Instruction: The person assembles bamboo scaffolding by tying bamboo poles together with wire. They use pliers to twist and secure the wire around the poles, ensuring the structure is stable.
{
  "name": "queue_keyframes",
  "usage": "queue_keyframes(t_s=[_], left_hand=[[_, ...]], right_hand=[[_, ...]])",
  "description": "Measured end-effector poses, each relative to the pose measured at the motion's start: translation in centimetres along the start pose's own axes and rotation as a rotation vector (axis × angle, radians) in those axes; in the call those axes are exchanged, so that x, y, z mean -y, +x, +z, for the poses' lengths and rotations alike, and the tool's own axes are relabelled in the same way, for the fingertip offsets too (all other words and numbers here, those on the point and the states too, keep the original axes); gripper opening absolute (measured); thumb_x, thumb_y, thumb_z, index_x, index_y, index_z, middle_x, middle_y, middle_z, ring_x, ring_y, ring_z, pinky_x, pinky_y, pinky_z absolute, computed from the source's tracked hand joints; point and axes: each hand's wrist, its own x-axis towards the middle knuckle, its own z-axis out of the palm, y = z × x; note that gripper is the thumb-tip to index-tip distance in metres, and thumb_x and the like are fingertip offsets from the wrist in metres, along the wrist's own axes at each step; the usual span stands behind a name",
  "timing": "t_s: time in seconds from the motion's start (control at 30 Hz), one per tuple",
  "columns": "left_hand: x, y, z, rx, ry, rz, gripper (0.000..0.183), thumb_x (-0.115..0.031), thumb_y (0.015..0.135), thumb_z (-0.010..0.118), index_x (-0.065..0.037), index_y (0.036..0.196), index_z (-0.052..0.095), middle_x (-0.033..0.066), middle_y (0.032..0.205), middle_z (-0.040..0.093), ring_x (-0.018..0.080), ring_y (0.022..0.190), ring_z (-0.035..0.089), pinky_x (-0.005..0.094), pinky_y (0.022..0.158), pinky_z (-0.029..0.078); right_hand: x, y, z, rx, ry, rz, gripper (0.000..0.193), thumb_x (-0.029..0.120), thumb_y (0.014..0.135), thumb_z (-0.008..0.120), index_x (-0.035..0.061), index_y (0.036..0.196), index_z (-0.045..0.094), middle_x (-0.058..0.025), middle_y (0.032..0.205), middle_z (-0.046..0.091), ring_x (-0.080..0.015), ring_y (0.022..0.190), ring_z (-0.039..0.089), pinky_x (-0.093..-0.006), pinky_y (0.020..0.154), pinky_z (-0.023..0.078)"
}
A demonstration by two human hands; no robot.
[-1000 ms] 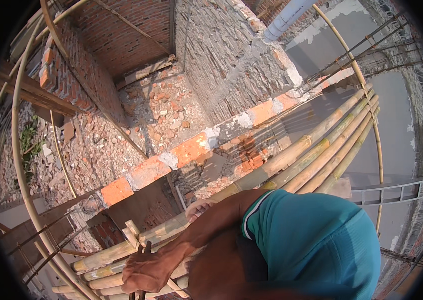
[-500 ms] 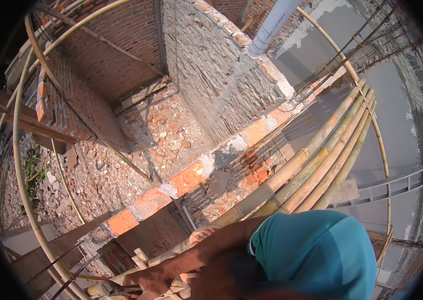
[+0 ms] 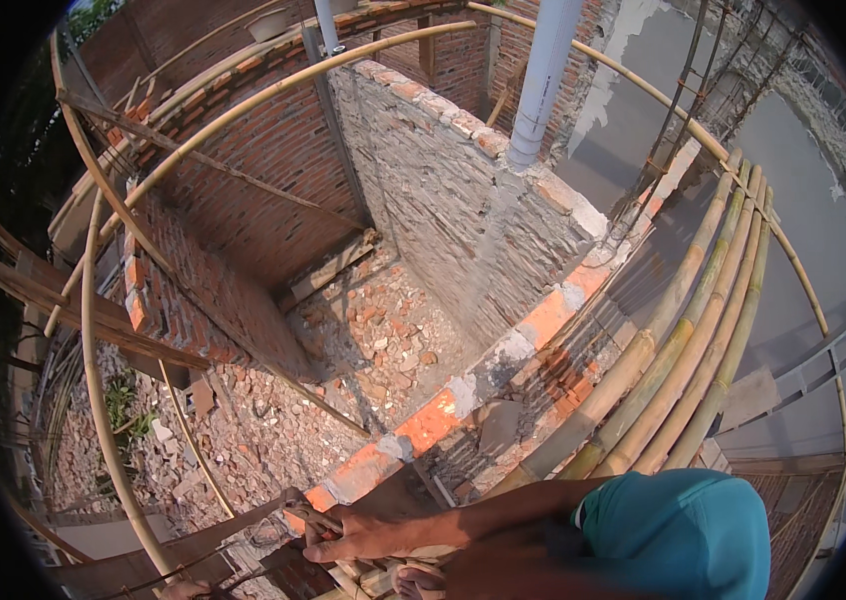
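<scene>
My right hand (image 3: 348, 537) reaches left from a teal sleeve (image 3: 678, 525), low in the head view. Its fingers are closed around a brownish piece (image 3: 311, 516) whose kind I cannot make out. It is beside the near end of the orange brick wall top (image 3: 433, 420) and above short bamboo ends (image 3: 348, 580). My left hand (image 3: 188, 591) shows only as a sliver at the lower edge, by a thin curved bamboo pole (image 3: 103, 420); its fingers are hidden. Below my right forearm, bare toes (image 3: 421, 580) rest on the bamboo.
A row of thick bamboo poles (image 3: 683, 350) runs to the far right. Rubble (image 3: 383, 340) lies between brick walls below. A grey pipe (image 3: 546, 80) stands on the rough wall (image 3: 443, 170). Rebar (image 3: 678, 110) rises nearby, and a metal ladder (image 3: 823, 360) is at right.
The view has shifted, so walls and poles sit lower and farther right. My right hand has moved up toward the brick wall's near end. A bit of my left hand now shows.
</scene>
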Motion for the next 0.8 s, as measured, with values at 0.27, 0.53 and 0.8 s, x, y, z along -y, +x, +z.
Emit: queue_keyframes(t_s=[0.27,0.53,0.8], left_hand=[[1.1,13.6,5.1,-0.213,0.178,0.419,0.017,-0.016,0.096,0.070,-0.004,0.106,0.063,0.0074,0.078,0.062,0.0183,0.071,0.062,0.0352,0.071,0.049],[5.9,10.7,7.5,0.526,0.525,0.545,0.047,-0.017,0.104,0.057,0.001,0.144,0.040,0.0166,0.127,0.048,0.0278,0.115,0.047,0.0423,0.094,0.041],[3.7,7.1,6.8,0.002,-0.209,-0.030,0.050,-0.056,0.107,0.044,-0.009,0.111,0.060,0.0020,0.087,0.057,0.0160,0.079,0.051,0.0330,0.075,0.044]], right_hand=[[3.6,-2.6,-4.0,-0.058,-0.025,0.028,0.039,0.041,0.095,0.076,0.0071,0.095,0.056,0.0021,0.068,0.047,-0.0090,0.056,0.045,-0.0304,0.054,0.042],[3.0,-3.9,-2.5,-0.062,0.063,-0.106,0.043,0.046,0.094,0.074,0.0066,0.092,0.057,0.0020,0.063,0.047,-0.0097,0.055,0.047,-0.0312,0.053,0.046],[1.5,-3.2,-1.5,-0.388,-0.382,-0.112,0.043,0.042,0.098,0.068,-0.0004,0.098,0.061,-0.0039,0.080,0.055,-0.0143,0.077,0.053,-0.0344,0.066,0.044]])
